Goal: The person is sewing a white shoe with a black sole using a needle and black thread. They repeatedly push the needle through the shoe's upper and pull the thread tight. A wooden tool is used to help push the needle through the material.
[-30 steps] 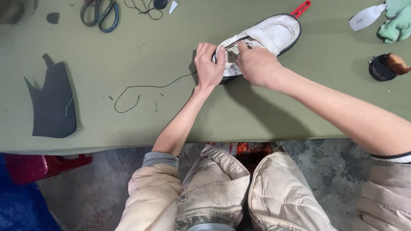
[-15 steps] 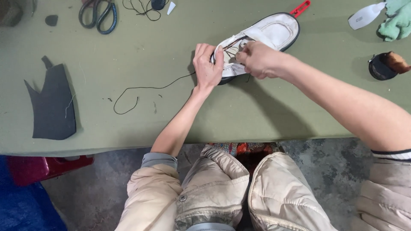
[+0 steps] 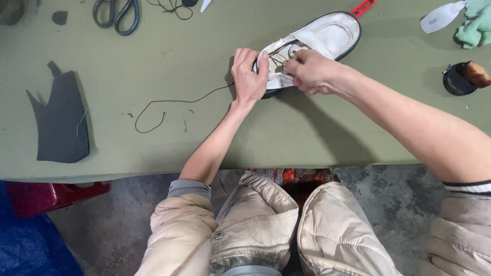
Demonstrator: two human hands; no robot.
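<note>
Pinching the near edge of a white fabric shoe upper with a black rim (image 3: 327,38), the left hand (image 3: 249,76) clamped it to the olive-green table (image 3: 307,133), while the right hand (image 3: 309,71) closed its fingertips on thin dark thread at the lacing. Doing this well probably called for short, taut pulls with the upper held flat. A loose black thread (image 3: 169,105) trailed left; grey scissors (image 3: 116,14) lay far left, a dark grey leather offcut (image 3: 61,122) farther left, and a round black pot with a brush (image 3: 463,77) right, none obstructing.

Cream quilted puffer jacket, sleeves pushed up, grey and striped cuffs
</note>
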